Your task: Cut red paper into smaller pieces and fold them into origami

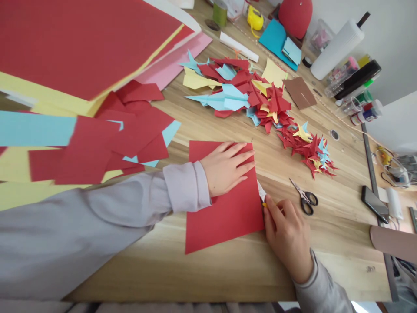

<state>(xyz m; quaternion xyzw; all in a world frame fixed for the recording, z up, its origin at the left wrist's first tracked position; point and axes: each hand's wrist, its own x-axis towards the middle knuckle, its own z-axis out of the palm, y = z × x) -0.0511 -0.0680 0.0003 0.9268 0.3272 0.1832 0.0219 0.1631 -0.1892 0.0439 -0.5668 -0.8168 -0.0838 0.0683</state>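
A red sheet of paper [221, 221] lies on the wooden table in front of me. My left hand [226, 169] rests flat on its upper part, fingers spread toward the right edge. At that right edge my right hand [286, 230] is closed around a utility knife [261, 191]; its pale blade lies along the paper's side, and a bit of yellow shows by the fingers. Most of the knife's handle is hidden in the hand. A small pair of scissors with black handles [306, 200] lies to the right of that hand.
Folded paper cranes [228, 98] and smaller folded pieces [312, 150] spread behind the sheet. Cut paper pieces [87, 152] and large red sheets [81, 39] lie left. A phone [374, 203] sits at the right; bottles, a yellow tape measure [255, 18] and jars line the back.
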